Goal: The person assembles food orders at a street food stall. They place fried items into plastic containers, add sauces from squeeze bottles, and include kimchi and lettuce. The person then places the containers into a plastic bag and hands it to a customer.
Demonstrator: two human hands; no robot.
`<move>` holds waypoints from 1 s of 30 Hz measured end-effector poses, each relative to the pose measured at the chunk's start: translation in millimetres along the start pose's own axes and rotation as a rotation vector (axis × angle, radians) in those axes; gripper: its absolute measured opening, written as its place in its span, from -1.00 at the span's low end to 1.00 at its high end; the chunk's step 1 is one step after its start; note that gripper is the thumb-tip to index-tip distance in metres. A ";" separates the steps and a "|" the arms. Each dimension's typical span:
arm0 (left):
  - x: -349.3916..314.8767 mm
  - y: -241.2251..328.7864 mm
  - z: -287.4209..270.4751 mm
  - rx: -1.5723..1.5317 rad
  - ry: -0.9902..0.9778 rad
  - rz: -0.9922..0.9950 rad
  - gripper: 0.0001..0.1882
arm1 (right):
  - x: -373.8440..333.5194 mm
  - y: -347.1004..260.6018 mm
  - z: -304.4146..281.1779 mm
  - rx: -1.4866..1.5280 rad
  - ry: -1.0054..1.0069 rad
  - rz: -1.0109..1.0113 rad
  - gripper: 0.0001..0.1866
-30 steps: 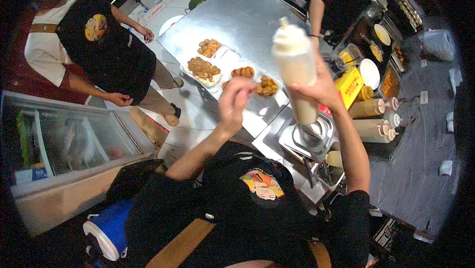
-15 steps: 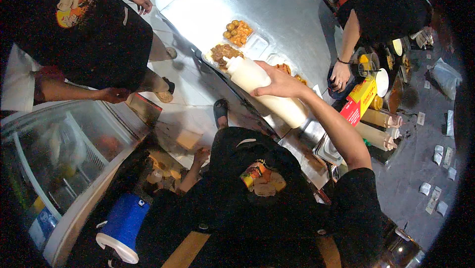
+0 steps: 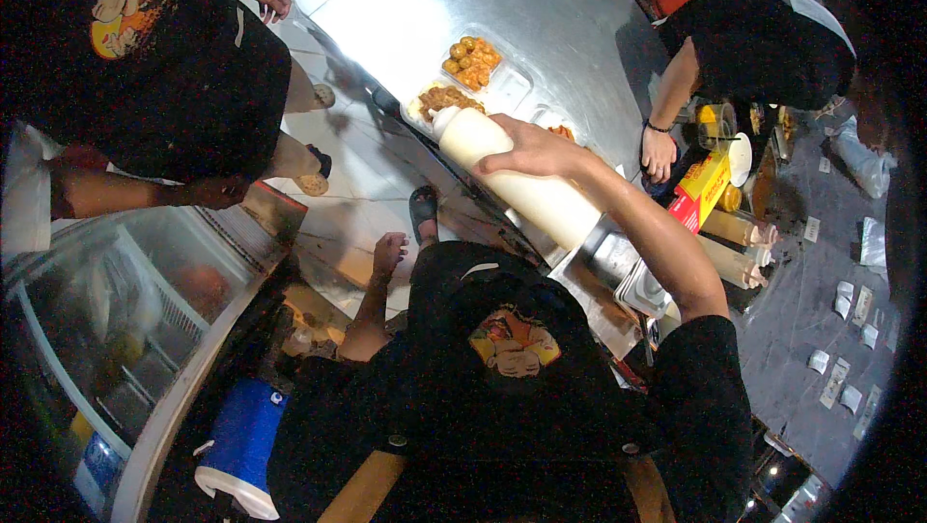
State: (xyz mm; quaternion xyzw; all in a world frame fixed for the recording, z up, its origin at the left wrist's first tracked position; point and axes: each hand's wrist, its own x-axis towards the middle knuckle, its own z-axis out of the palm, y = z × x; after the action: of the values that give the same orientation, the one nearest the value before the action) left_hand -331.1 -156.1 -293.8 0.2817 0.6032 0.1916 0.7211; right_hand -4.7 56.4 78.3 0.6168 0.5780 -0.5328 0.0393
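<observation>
My right hand [image 3: 536, 148] is wrapped round a large squeeze bottle [image 3: 550, 199] of pale, creamy sauce, tilted with its nozzle up and to the left. The nozzle end lies over the near edge of an open container of brown chopped meat [image 3: 450, 98]. Just beyond it stands a clear container [image 3: 473, 61] with round brown balls and orange pieces. Orange food [image 3: 562, 132] shows partly behind my right hand. My left hand [image 3: 390, 253] hangs in the air at my left, away from the table, fingers loosely apart and holding nothing.
The containers stand on a steel table [image 3: 570, 11]. At the right, a co-worker's hand [image 3: 659, 154] is by a yellow and red box [image 3: 703, 185] and more squeeze bottles [image 3: 732, 260]. Another person [image 3: 193, 88] stands at the left by a glass-topped case [image 3: 126, 310]. A blue jug [image 3: 243, 436] sits low.
My left hand has risen a little, out from beside my body. The bottle in my right hand has shifted slightly left, its nozzle nearer the chopped meat. The view has shifted slightly.
</observation>
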 end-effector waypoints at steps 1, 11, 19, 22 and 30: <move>0.9 2.4 -0.8 0.021 0.008 0.016 -0.65 | 0.6 -2.0 -0.2 0.001 -0.002 -0.004 0.13; 12.0 13.4 10.7 0.051 0.037 -0.022 -0.68 | -0.1 -11.8 -3.6 -0.047 -0.006 0.064 0.09; 11.5 -8.2 0.6 0.065 0.046 -0.135 -0.71 | -8.3 5.2 -20.2 -0.034 0.054 0.058 0.06; 8.5 -11.4 -6.0 0.089 0.054 -0.125 -0.71 | -12.3 15.0 -25.0 0.011 0.048 0.042 0.05; 10.8 -10.9 -7.5 0.075 0.045 -0.116 -0.64 | -18.6 -5.6 -0.4 -0.099 -0.042 0.086 0.09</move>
State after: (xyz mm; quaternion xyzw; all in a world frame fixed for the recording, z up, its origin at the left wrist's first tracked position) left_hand -337.0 -156.6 -309.8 0.2690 0.6413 0.1330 0.7062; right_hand -4.3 46.0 94.7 0.6271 0.5758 -0.5141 0.1049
